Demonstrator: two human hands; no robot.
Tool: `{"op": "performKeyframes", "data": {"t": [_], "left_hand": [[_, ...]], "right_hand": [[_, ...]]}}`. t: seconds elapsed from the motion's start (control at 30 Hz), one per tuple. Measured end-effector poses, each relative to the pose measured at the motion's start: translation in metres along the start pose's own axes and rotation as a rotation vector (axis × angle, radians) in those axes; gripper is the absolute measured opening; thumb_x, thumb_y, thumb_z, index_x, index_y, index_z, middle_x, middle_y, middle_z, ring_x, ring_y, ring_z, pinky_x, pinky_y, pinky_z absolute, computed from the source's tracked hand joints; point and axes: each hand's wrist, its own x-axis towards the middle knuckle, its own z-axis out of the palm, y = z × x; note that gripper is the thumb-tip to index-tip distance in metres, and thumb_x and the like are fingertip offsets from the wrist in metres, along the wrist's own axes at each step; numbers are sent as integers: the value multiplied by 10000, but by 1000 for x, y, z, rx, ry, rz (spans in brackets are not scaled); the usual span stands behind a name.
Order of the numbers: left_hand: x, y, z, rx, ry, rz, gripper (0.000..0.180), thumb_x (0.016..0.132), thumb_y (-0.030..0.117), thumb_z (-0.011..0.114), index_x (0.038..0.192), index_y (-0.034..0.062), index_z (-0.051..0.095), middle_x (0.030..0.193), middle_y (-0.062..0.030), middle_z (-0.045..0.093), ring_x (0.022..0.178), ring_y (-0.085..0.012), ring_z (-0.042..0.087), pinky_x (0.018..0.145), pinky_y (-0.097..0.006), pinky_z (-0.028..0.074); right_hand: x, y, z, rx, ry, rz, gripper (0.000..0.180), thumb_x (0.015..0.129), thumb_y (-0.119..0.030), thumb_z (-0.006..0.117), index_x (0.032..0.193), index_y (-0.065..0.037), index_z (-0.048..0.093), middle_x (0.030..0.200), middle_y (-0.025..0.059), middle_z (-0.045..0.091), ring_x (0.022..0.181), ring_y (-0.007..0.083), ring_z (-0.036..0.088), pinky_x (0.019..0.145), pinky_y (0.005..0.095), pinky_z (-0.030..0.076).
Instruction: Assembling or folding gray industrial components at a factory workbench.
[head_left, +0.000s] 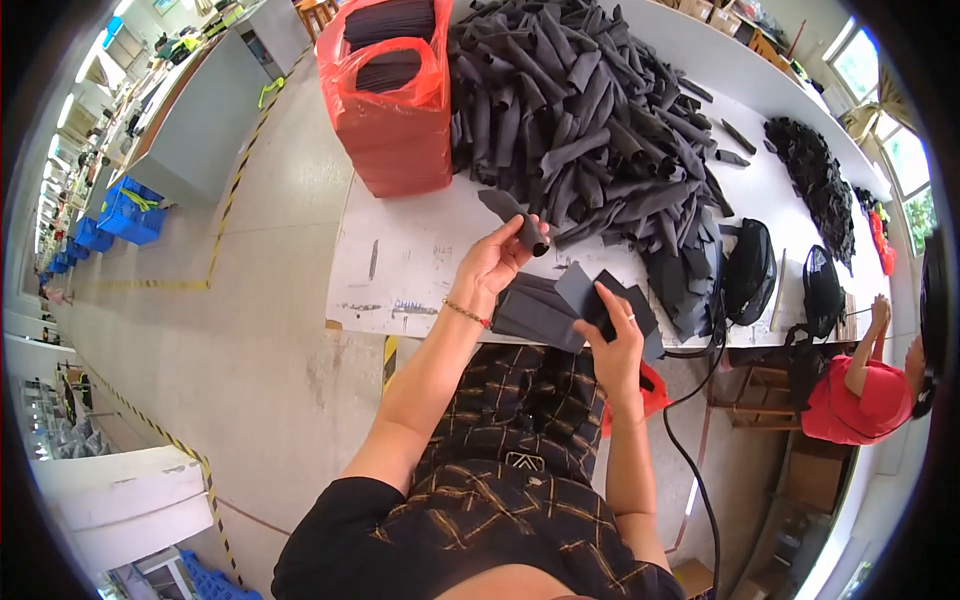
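White table: its top (pixel 390 270) runs across in front of the person, marked with dark scuffs, its near edge just beyond the lap.
Main heap: a mound of dark rolled pieces (pixel 590 110), piled loosely along the table.
Co-worker: 1 person in a red top (pixel 858 400), at the far right, forearms raised near the table edge.
Second pile: dark pieces (pixel 815 190), farther right, apart from the main heap.
Red bag: a plastic bag (pixel 395 150), standing left of the heap, with dark stacks inside showing at its top.
Black rounded objects: 2, the nearer (pixel 750 270) and the farther (pixel 822 290), right of the heap.
Flat pieces: dark layers (pixel 535 315) at the near edge, between the person's hands and lap.
Left hand: above the table (pixel 495 255), fingers closed around 1 dark rolled piece (pixel 508 212), which points up and left.
Right hand: at the near edge (pixel 617 345), thumb and fingers at 1 grey flat piece (pixel 575 288); cannot tell whether it is pinched.
Bracelet: beaded (pixel 466 313), around the left wrist.
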Motion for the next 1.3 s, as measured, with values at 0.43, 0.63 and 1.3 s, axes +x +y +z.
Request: {"op": "performKeyframes", "data": {"t": [0.43,0.63,1.3], "left_hand": [[-28,-10,-9,173,12,-20,179,905,28,592,1067,-46,587,1029,-161,664,938,-253,670,825,-361,581],[-33,-12,-8,222,46,1,139,882,2,612,1018,-18,592,1000,-139,664,891,-247,680,762,-363,599],[-48,-8,12,264,-33,-12,220,867,20,634,1072,-30,574,1043,-170,668,890,-259,686,710,-361,614]], "right_hand": [[0,-19,0,-86,6,2,535,702,-195,809,1164,-39,589,1063,139,513,1008,303,492,878,383,426],[-3,-8,-3,-42,7,-19,404,706,-126,792,1038,-29,582,1044,127,553,988,289,524,877,359,422],[10,-26,-3,-210,51,-162,312,690,-14,744,998,-45,712,875,74,570,850,233,528,795,325,422]]}}
